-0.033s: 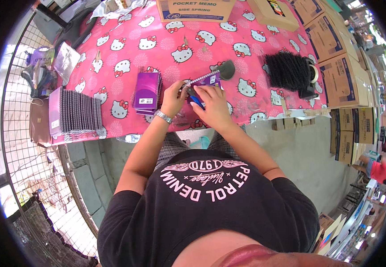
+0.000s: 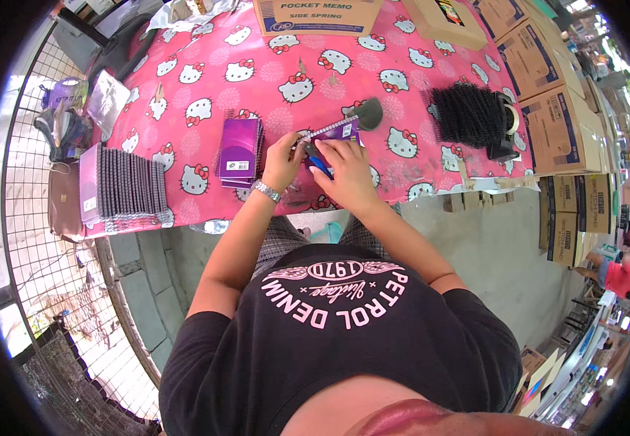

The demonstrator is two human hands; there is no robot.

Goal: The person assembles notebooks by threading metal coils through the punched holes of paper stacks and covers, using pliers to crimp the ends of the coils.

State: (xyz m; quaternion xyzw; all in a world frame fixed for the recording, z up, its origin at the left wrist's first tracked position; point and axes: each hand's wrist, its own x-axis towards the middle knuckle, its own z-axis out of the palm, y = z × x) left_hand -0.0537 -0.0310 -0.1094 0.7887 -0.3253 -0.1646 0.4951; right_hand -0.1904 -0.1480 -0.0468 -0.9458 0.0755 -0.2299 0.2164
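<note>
A purple spiral notebook (image 2: 345,131) lies on the pink tablecloth, its coil edge partly hidden by my fingers. My left hand (image 2: 283,161), with a metal watch on the wrist, is closed in a pinch at the near-left end of that coil. In my closed right hand (image 2: 348,168) are blue-handled pliers (image 2: 320,166), their jaws at the same coil end, next to my left fingertips. The exact bite of the jaws is too small to make out. Left of my hands sits a small stack of purple notebooks (image 2: 240,149).
A long row of notebooks (image 2: 133,182) stands at the table's left edge. A dark rounded object (image 2: 370,114) lies beyond the notebook. To the right are a pile of black coils (image 2: 466,116) and a tape dispenser (image 2: 507,138). Cardboard boxes (image 2: 551,131) are stacked past the right edge.
</note>
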